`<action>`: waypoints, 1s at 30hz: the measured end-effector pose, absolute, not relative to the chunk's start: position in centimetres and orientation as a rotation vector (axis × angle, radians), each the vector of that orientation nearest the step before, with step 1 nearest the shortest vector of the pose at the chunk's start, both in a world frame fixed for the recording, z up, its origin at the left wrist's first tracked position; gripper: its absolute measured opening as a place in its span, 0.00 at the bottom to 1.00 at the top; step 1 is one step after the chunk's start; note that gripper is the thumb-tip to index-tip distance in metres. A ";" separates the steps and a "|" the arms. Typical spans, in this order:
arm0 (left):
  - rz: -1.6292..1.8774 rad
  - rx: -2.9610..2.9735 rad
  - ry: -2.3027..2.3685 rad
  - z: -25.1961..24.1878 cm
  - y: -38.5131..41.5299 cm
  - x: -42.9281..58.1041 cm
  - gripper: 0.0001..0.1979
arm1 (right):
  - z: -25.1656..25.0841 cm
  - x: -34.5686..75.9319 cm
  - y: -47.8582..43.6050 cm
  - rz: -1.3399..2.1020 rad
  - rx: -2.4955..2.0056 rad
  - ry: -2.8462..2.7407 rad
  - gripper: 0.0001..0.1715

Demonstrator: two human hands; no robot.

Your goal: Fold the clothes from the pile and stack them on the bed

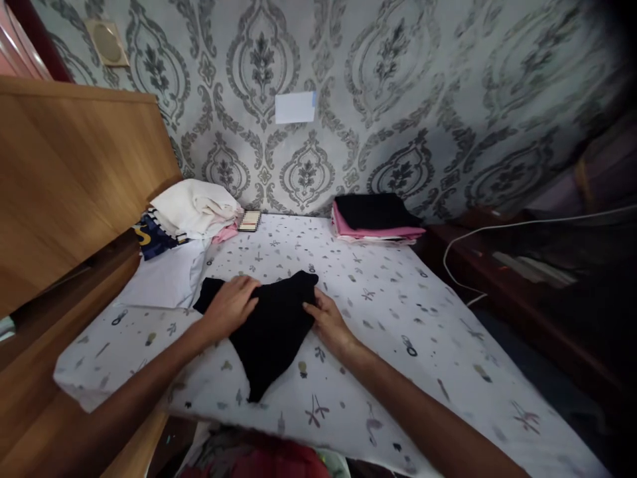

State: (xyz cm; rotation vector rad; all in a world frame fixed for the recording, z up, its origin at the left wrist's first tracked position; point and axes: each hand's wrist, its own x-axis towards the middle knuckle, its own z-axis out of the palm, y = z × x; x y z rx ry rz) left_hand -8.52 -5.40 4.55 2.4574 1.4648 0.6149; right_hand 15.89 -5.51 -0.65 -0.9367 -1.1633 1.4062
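A black piece of clothing (271, 325) lies spread on the white patterned sheet in front of me, its lower end narrowing to a point. Its exact kind does not show. My left hand (231, 305) rests on its left part with the fingers stretched out flat over the cloth. At its right edge, my right hand (328, 323) pinches the fabric between thumb and fingers.
A folded stack with black and pink cloth (375, 219) sits at the back right. Loose clothes, including a cream one (194, 206), are heaped at the back left beside a wooden panel (84, 179). A white cable (458, 242) hangs at right.
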 end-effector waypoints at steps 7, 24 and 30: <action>0.541 2.325 1.555 2.6 -2.6 -14.0 0.11 | -1.7 21.5 -1.3 1.023 -1.173 -1.237 0.13; 0.520 2.445 1.209 3.9 -5.4 -11.1 0.11 | 0.6 21.3 -4.1 0.154 -1.137 -2.179 0.28; 1.154 1.177 1.484 4.4 1.2 -11.8 0.07 | 1.6 20.1 -5.4 0.053 -0.974 -2.181 0.14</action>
